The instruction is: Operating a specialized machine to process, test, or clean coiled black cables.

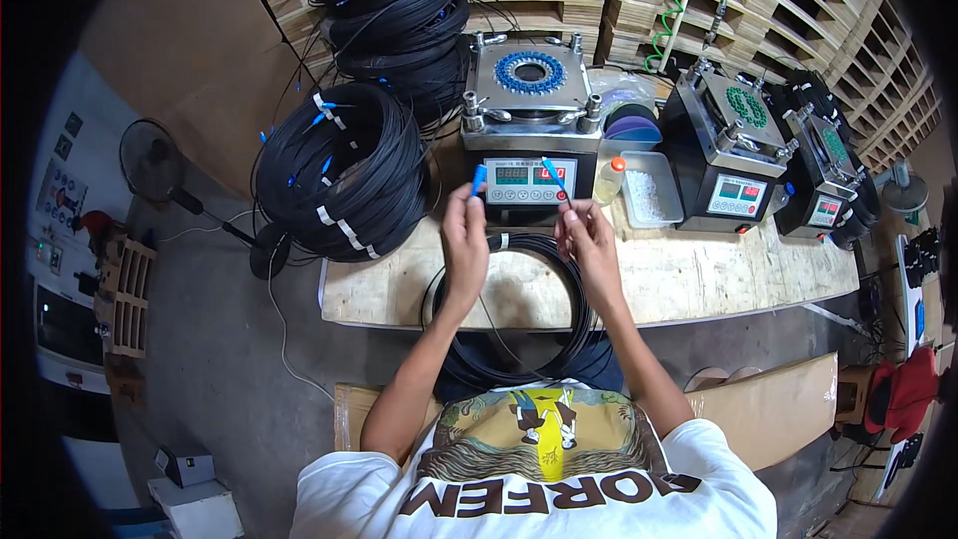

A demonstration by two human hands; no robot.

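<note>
My left hand is closed on a blue cable connector, which points up from the fingertips. In my right hand a second blue connector is pinched by its dark lower end, tilted up to the left. A coil of thin black cable lies at the table's front edge between my forearms and hangs over toward my lap. Just beyond both hands stands a polishing machine with a lit front panel. On its top plate sits a ring of blue connectors.
Tall stacks of black cable coils stand to the left on the wooden table. Right of the machine are an orange-capped bottle and a clear tray with white pieces. Two more machines follow farther right.
</note>
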